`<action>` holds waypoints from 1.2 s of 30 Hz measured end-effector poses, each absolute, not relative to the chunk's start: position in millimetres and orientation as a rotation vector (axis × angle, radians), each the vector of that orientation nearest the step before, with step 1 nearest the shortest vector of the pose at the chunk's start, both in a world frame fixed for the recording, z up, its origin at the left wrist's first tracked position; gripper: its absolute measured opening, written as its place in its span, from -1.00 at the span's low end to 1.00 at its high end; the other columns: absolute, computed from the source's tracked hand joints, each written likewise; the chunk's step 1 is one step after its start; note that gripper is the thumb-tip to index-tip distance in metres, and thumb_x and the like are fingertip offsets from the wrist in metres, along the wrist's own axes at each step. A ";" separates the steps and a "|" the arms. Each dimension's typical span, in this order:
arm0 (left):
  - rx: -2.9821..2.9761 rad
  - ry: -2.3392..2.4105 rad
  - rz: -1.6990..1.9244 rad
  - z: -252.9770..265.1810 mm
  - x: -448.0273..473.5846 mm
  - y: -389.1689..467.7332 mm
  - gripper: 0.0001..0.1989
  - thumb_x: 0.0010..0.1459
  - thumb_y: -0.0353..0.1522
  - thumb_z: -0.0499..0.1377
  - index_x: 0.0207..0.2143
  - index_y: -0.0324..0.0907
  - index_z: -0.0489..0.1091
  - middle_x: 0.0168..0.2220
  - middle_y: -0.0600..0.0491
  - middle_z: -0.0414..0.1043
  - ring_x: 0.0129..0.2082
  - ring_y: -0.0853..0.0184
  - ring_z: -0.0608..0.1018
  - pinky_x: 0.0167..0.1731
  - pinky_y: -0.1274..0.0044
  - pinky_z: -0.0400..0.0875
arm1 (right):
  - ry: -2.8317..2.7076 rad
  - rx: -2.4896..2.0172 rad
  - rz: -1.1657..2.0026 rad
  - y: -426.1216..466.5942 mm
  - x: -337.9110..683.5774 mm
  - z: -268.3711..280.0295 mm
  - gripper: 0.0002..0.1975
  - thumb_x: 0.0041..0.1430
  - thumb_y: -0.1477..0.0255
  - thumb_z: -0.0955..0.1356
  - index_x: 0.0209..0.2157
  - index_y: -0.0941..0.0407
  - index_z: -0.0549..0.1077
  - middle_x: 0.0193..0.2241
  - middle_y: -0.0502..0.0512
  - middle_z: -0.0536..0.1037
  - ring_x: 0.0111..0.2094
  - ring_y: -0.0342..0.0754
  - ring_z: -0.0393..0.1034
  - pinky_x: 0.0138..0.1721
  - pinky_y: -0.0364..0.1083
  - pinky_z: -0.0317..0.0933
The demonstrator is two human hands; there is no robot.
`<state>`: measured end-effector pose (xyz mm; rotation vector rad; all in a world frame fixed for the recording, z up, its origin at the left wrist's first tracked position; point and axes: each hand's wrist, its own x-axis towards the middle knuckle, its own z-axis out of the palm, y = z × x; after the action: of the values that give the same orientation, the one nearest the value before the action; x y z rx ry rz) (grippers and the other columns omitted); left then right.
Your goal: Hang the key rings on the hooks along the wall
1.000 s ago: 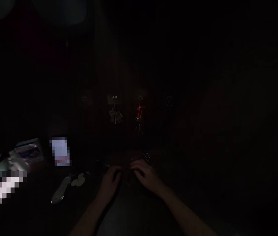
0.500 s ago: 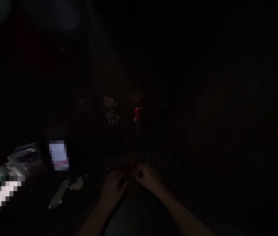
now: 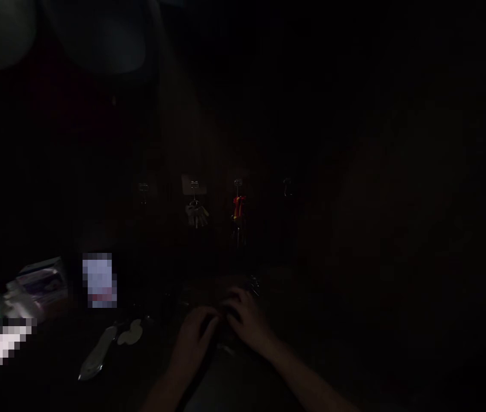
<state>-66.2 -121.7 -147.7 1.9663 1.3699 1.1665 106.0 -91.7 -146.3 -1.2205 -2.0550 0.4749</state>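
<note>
The scene is very dark. My left hand (image 3: 194, 334) is low in the middle, its fingers bent and its thumb close to the fingertips. What it holds, if anything, is lost in shadow. Just to the right is my right hand (image 3: 249, 325), palm down, with curved fingers apart and no thing visible in them. Between and beyond the hands lies a dim reddish-brown surface or object too dark to name. A small shiny metal thing (image 3: 253, 285) sits just past my right fingertips. Below the fingers there is a faint pale glint.
Left of my hands lie a pale long-handled tool (image 3: 98, 356) and a pale rounded piece (image 3: 131, 332). Farther left are a blurred-out lit screen (image 3: 99, 279) and a box (image 3: 44, 280). Keys (image 3: 196, 214) and a red-yellow item (image 3: 238, 209) hang on hooks ahead.
My right hand's fingers have opened from a curled pinch and reach a little farther forward. The left hand stays nearly in place. The view has tilted slightly, so the background sits lower.
</note>
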 end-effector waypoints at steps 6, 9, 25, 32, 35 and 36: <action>1.933 1.397 1.245 -144.7 -68.7 -124.2 -0.79 0.14 -0.24 0.05 -0.28 -0.11 0.41 -0.27 0.01 0.51 -0.23 0.24 0.52 -0.17 0.42 0.39 | -1.868 -1.215 0.603 -86.8 107.9 -137.4 -0.87 0.05 0.52 0.27 -0.37 0.08 0.43 -0.21 0.11 0.47 -0.09 0.03 0.31 -0.04 0.03 0.17; 1.895 1.400 1.278 -145.7 -70.6 -124.4 -0.78 0.16 -0.23 0.03 -0.27 -0.11 0.40 -0.27 0.02 0.50 -0.24 0.25 0.52 -0.19 0.44 0.39 | -1.694 -1.104 0.861 -87.6 111.8 -122.8 -0.91 0.06 0.40 0.29 -0.37 0.08 0.40 -0.32 0.05 0.51 -0.23 -0.02 0.39 -0.16 -0.03 0.23; 1.703 1.422 1.284 -141.1 -69.7 -123.3 -0.73 0.11 -0.20 0.05 -0.19 -0.11 0.36 -0.20 0.01 0.50 -0.19 0.22 0.52 -0.15 0.40 0.38 | -1.656 -0.999 1.021 -75.9 110.7 -49.5 -0.90 0.01 0.37 0.34 -0.41 0.07 0.34 -0.57 -0.10 0.42 -0.53 -0.17 0.34 -0.53 -0.19 0.20; 1.745 1.408 1.229 -145.5 -70.9 -119.9 -0.75 0.14 -0.21 0.02 -0.20 -0.10 0.36 -0.19 0.02 0.49 -0.17 0.24 0.52 -0.13 0.42 0.37 | -1.651 -0.920 0.766 -51.3 115.5 5.3 -0.85 -0.04 0.36 0.37 -0.37 0.10 0.43 -0.48 -0.08 0.40 -0.57 -0.23 0.30 -0.52 -0.20 0.22; 1.732 1.406 1.214 -144.7 -71.0 -119.7 -0.74 0.14 -0.20 0.02 -0.19 -0.09 0.36 -0.19 0.02 0.49 -0.17 0.24 0.52 -0.15 0.43 0.38 | -1.596 -0.889 0.656 -36.5 118.1 31.3 -0.82 -0.08 0.35 0.39 -0.37 0.11 0.45 -0.44 -0.05 0.43 -0.55 -0.20 0.31 -0.50 -0.18 0.23; 1.724 1.407 1.209 -144.6 -71.2 -119.5 -0.74 0.15 -0.19 0.02 -0.19 -0.09 0.36 -0.18 0.02 0.49 -0.16 0.24 0.51 -0.15 0.44 0.38 | -1.582 -0.868 0.609 -31.2 118.7 39.3 -0.81 -0.09 0.35 0.39 -0.37 0.11 0.46 -0.44 -0.04 0.44 -0.52 -0.18 0.32 -0.47 -0.16 0.24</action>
<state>-71.2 -119.5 -144.6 1.7238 1.4067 1.2086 118.7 -31.2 39.3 -0.8676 -1.5823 0.6087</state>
